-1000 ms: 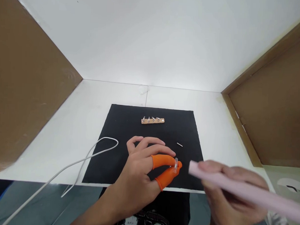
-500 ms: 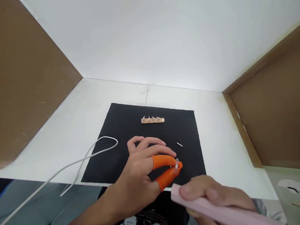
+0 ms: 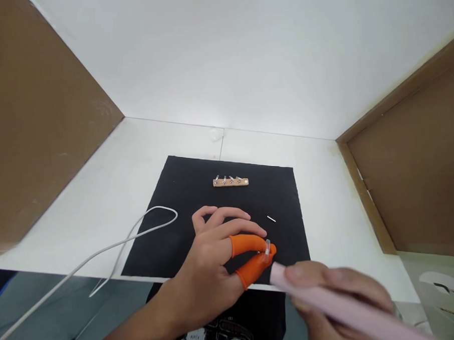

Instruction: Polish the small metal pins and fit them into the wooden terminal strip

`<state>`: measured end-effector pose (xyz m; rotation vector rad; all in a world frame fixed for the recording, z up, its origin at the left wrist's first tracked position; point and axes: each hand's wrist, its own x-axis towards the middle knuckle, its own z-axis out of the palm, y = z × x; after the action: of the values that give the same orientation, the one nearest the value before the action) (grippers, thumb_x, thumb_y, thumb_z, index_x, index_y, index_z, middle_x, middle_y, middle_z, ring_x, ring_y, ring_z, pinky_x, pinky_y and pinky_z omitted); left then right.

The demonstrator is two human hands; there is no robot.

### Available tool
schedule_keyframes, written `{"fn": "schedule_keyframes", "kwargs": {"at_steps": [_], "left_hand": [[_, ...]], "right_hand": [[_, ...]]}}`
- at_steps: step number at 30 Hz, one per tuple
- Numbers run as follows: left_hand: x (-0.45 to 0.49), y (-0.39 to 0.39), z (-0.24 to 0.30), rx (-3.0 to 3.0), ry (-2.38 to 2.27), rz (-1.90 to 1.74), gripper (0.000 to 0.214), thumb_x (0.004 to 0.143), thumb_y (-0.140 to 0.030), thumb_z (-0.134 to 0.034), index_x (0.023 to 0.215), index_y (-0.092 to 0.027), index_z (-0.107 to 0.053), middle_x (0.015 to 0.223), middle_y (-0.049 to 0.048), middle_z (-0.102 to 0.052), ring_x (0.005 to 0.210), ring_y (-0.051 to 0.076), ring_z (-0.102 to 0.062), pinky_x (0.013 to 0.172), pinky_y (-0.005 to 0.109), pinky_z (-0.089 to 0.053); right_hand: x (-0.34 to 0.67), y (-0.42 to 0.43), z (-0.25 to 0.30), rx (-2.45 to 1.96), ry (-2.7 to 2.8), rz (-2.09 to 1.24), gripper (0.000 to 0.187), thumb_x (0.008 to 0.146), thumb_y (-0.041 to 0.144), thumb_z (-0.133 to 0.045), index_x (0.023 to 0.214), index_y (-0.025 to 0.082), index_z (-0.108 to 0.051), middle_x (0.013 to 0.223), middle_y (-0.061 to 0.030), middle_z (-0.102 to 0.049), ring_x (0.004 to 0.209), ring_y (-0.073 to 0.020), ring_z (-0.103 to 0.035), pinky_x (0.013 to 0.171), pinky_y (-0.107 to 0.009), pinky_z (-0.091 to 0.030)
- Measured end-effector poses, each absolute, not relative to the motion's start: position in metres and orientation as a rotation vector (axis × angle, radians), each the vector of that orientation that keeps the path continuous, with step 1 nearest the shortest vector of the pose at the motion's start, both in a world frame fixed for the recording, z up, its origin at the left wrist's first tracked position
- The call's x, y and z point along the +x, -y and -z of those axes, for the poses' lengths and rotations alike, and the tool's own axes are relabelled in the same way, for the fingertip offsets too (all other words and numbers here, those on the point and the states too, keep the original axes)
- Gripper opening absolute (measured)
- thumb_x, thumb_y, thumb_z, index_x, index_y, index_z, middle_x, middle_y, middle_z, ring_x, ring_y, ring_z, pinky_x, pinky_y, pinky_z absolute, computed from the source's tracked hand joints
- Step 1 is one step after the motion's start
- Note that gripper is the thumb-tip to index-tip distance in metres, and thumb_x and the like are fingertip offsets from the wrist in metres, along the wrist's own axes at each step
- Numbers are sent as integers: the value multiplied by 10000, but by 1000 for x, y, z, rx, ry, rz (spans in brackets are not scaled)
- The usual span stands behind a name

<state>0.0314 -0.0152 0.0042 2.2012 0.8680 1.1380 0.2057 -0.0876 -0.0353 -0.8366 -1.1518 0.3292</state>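
Observation:
My left hand (image 3: 212, 254) wears orange finger cots on its thumb and index finger. Pinched between those two tips is a small clear plastic piece (image 3: 267, 250), tilted slightly; a bit of metal seems to show beside it, too small to make out. Below and to the right, my right hand (image 3: 337, 300) is closed around a long pale pink bar-shaped object (image 3: 341, 305), blurred by motion. Its blunt near end lies close to the left thumb, apart from the clear piece. On the black mat (image 3: 196, 188), beyond the fingers, lies a short metal pin (image 3: 271, 218).
A cardboard strip (image 3: 230, 182) with several small clear pieces standing in it lies towards the mat's far side. A white cable (image 3: 106, 250) loops over the mat's left edge. Brown panels (image 3: 44, 122) flank the white table (image 3: 98, 184), with a white wall behind.
My right hand has shifted right, and the pink object's near end has moved right and slightly up in view. My left hand keeps its pinch on the clear piece in nearly the same place.

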Motion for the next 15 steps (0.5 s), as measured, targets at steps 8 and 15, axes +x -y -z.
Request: {"fn": "schedule_keyframes", "kwargs": {"at_steps": [8, 15], "left_hand": [[32, 15, -6, 2201, -869, -1144, 133, 981, -176, -843, 969, -289, -776, 1082, -104, -864, 1121, 202, -740, 1108, 444, -301], [30, 16, -5, 2198, -884, -1118, 133, 986, -176, -831, 971, -295, -774, 1085, -103, -863, 1131, 209, -742, 1110, 435, -294]], "right_hand": [[210, 84, 31, -784, 1218, -331, 392, 953, 96, -815, 1284, 248, -672, 951, 7, -867, 621, -142, -772, 523, -217, -633], [220, 84, 39, -862, 1149, -206, 542, 859, -22, -828, 1311, 226, -662, 1041, 1, -870, 880, -189, -849, 812, -293, -725]]}}
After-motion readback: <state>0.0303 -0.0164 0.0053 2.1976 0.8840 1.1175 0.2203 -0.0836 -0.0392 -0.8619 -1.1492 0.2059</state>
